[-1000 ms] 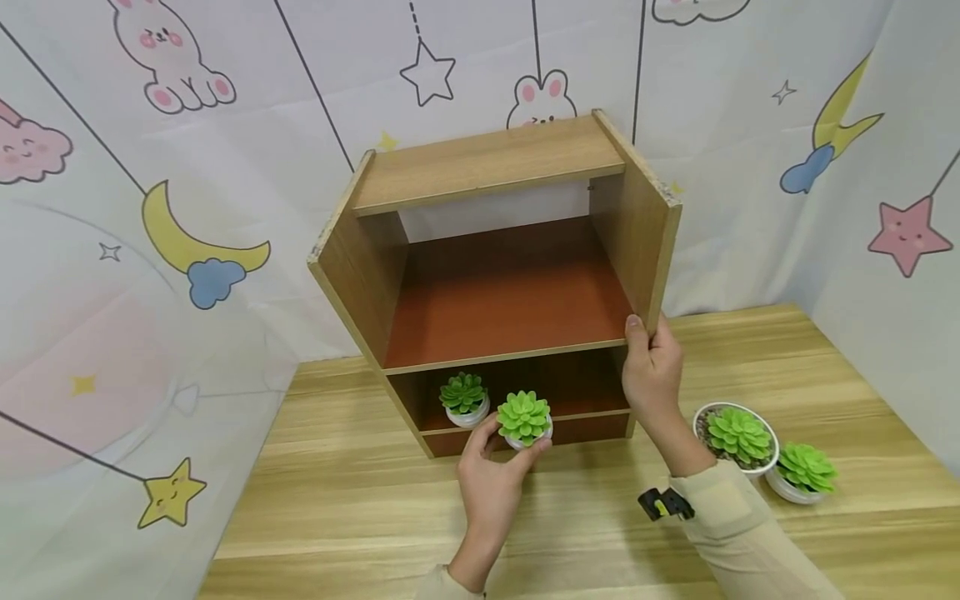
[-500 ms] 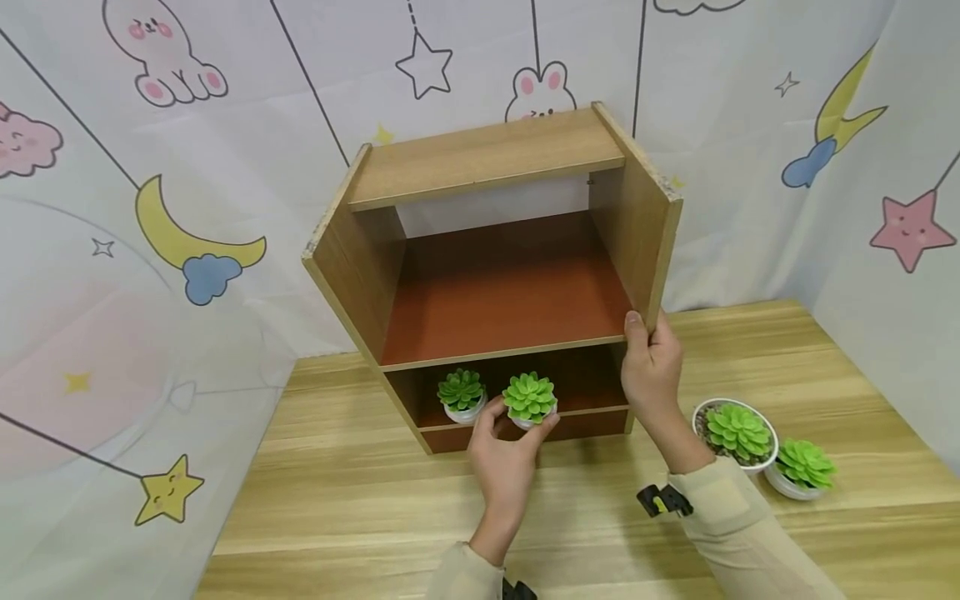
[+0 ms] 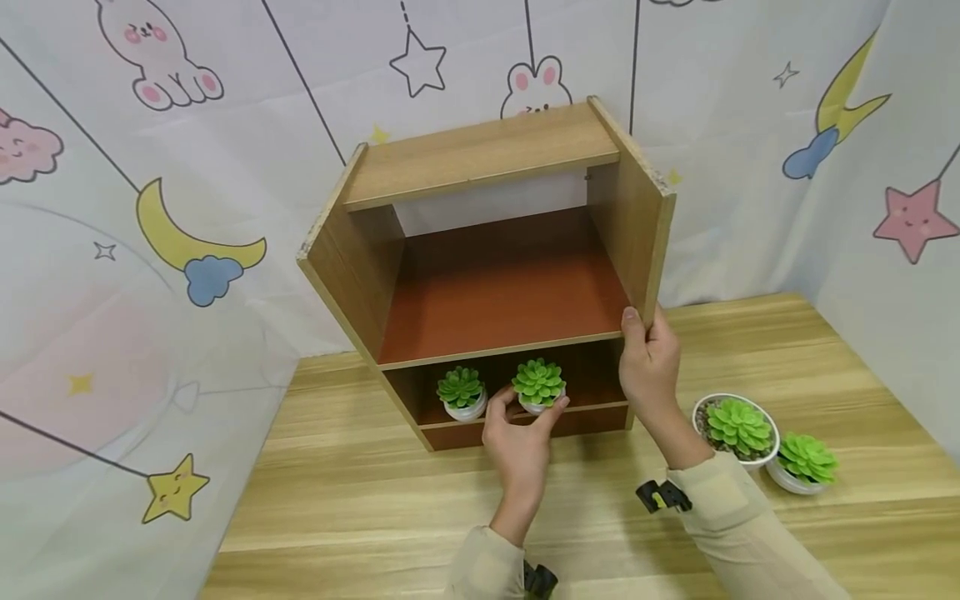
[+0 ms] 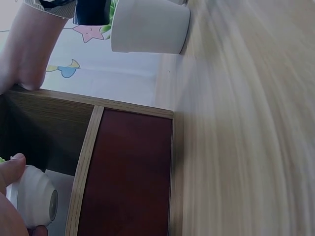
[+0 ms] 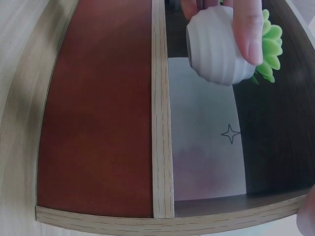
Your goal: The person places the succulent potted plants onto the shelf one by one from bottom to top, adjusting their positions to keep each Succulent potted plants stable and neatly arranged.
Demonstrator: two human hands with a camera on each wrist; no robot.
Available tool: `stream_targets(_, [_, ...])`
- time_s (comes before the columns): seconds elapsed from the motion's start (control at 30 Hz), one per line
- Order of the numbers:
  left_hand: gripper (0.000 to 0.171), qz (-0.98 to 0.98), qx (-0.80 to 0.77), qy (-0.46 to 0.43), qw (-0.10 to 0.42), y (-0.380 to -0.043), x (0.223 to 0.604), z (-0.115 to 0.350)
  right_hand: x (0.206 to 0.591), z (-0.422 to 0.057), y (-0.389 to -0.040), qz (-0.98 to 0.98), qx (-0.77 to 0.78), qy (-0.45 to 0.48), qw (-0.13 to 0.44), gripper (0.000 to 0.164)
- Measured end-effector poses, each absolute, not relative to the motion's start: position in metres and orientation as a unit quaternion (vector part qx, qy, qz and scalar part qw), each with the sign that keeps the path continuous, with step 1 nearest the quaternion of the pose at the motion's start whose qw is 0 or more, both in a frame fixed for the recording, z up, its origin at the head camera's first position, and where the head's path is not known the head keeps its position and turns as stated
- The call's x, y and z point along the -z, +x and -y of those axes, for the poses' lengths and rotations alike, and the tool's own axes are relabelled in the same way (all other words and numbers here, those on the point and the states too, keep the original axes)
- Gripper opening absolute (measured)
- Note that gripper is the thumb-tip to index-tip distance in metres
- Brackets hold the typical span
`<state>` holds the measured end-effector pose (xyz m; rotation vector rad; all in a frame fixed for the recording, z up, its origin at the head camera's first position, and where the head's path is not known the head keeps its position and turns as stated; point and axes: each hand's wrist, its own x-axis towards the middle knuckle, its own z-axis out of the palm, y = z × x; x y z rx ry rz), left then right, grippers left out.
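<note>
My left hand (image 3: 517,450) pinches the white pot of a small green succulent (image 3: 539,381) between thumb and fingers, at the front opening of the lower compartment. In the right wrist view the ribbed pot (image 5: 216,46) hangs above the shelf's front edge, apart from it. My right hand (image 3: 651,367) grips the right side panel of the wooden cabinet (image 3: 480,179), thumb at the front edge; its other fingers are partly hidden behind the panel. A second potted succulent (image 3: 461,392) stands in the lower compartment, left of the held one.
Right of the cabinet, a larger potted succulent (image 3: 738,427) and a small one (image 3: 804,462) stand side by side on the wooden table (image 3: 345,517). A white printed cloth (image 3: 247,108) hangs behind the cabinet. The upper compartment has a red-brown floor (image 3: 502,283).
My left hand has carried the succulent up, to the right and farther toward the lower compartment. My right hand keeps its hold on the side panel. The head view has shifted slightly.
</note>
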<state>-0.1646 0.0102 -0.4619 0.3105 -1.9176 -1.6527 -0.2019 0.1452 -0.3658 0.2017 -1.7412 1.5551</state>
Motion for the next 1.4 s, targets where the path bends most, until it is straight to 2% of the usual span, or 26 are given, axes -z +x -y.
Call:
stream_targets(0.6, [0.058,0.715,0.613,0.130,0.311,-0.178,0.462,-0.029,0.364,-0.145,-0.204,0.689,-0.606,0.077,0.390,0.017])
stream_targets(0.93, [0.053,0.744,0.585,0.128,0.297,-0.183,0.463,-0.032,0.364,-0.144,-0.203,0.684,-0.611,0.076,0.392,0.018])
stream_targets(1.4, [0.056,0.755,0.577,0.125,0.285,-0.184,0.465,-0.029,0.366,-0.142,-0.201,0.681,-0.612,0.080,0.394,0.020])
